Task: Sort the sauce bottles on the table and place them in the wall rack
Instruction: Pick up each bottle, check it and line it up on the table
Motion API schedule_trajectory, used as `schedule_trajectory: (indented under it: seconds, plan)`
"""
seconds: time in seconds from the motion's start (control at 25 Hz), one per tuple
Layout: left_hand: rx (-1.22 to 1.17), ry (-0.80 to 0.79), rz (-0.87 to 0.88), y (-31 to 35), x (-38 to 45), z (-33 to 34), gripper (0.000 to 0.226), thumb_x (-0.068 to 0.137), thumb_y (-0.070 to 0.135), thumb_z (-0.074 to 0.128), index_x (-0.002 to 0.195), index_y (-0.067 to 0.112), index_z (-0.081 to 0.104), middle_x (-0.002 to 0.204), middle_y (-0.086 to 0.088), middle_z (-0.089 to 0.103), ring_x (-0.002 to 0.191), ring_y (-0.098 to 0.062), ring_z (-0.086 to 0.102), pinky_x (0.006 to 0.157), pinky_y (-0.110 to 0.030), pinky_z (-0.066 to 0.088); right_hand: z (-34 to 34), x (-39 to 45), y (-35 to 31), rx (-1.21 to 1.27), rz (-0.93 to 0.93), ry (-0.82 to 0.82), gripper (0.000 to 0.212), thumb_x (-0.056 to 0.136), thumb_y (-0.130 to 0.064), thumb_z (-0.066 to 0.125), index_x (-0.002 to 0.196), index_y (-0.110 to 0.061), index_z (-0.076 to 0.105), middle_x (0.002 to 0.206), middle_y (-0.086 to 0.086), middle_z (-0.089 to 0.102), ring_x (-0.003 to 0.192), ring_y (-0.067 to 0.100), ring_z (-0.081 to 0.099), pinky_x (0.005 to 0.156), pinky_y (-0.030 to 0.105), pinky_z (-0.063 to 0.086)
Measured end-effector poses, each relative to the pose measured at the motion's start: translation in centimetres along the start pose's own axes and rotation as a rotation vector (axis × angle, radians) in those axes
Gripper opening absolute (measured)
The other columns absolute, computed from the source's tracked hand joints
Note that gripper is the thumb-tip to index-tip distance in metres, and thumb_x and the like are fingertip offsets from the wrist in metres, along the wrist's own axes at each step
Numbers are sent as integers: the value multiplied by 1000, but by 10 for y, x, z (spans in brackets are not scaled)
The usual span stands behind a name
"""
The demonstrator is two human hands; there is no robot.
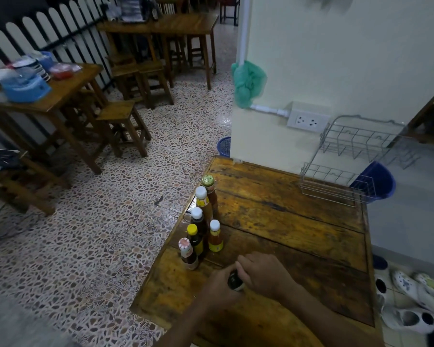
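Several sauce bottles stand in a cluster near the left edge of the wooden table [298, 236]: a gold-capped one [208, 182] at the back, two white-capped ones [201, 196] [197, 216], a yellow-capped dark one [193, 234], a small orange one [215, 236] and a red-patterned-cap one [187, 251]. Both hands are wrapped around a dark black-capped bottle [235, 281] at the table's near side: my left hand [218, 289] grips it from the left, my right hand [261, 274] from the right. The two-tier wire wall rack [348, 156] hangs on the wall at the table's far right, holding nothing.
A blue plastic basket [378, 181] sits behind the rack's lower tier. A wall socket [307, 120] and a green bag [248, 83] are on the wall. Wooden tables and stools [120, 121] stand to the left. Shoes [409, 304] lie on the floor at right.
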State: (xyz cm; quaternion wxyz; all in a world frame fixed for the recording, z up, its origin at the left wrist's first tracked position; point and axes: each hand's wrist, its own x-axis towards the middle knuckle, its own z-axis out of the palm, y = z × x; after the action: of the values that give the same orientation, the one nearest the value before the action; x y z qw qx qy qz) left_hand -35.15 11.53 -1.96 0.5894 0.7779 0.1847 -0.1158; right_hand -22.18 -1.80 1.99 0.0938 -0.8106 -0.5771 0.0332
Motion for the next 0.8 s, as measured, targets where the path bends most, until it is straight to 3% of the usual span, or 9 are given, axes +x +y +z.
schedule_trajectory:
  seconds: [0.16, 0.24, 0.36, 0.44, 0.52, 0.6, 0.68, 0.8]
  plan:
    - [162, 113, 4, -7, -2, 0, 51, 79, 34, 77, 125, 46, 57, 109, 22, 72, 94, 3, 68, 79, -32, 61, 9, 8, -19, 131, 231, -84, 47, 103, -48, 19, 83, -24, 53, 66, -5, 55, 53, 15, 51, 52, 34, 46]
    - [327, 200, 15, -3, -5, -1, 43, 82, 40, 75, 121, 42, 56, 107, 19, 72, 89, 1, 66, 70, -29, 57, 11, 12, -23, 194, 379, -97, 42, 106, -43, 25, 82, -23, 54, 68, -2, 56, 56, 15, 53, 52, 28, 41]
    - [522, 281, 10, -2, -2, 3, 40, 87, 39, 72, 123, 32, 58, 116, 12, 71, 103, -11, 67, 71, -22, 43, 14, 14, -26, 156, 454, -173, 27, 108, -25, 37, 103, -11, 59, 93, 13, 66, 78, 28, 65, 63, 35, 52]
    - [487, 231, -3, -7, 2, 4, 39, 87, 38, 73, 122, 35, 57, 117, 14, 70, 105, -10, 67, 74, -23, 49, 19, 14, -28, 112, 422, -246, 24, 107, -21, 40, 113, -4, 58, 92, 14, 65, 73, 30, 64, 55, 35, 49]
    - [261, 122, -16, -10, 5, -2, 43, 85, 36, 76, 123, 42, 57, 115, 20, 71, 102, -2, 67, 82, -31, 59, 18, 10, -30, 91, 444, -193, 38, 109, -37, 31, 109, -12, 60, 79, 3, 61, 61, 20, 58, 46, 30, 43]
    - [113, 61, 11, -12, 9, -8, 42, 85, 30, 78, 121, 44, 61, 115, 23, 71, 103, 4, 67, 87, -35, 60, 15, 9, -29, 87, 445, -114, 49, 107, -53, 18, 98, -24, 57, 75, -5, 59, 60, 14, 54, 50, 30, 49]
    - [132, 64, 29, -11, 11, -9, 39, 85, 29, 78, 118, 43, 61, 114, 23, 71, 102, 4, 67, 87, -35, 59, 11, 7, -26, 78, 411, -86, 51, 106, -55, 11, 96, -27, 53, 74, -6, 59, 60, 13, 53, 54, 34, 52]
    - [342, 181, 38, -9, 15, -2, 40, 84, 36, 76, 119, 40, 58, 108, 20, 70, 97, -1, 66, 77, -29, 57, 13, 11, -16, 104, 473, -125, 51, 103, -51, 9, 91, -26, 52, 67, -4, 57, 51, 14, 52, 49, 36, 52]
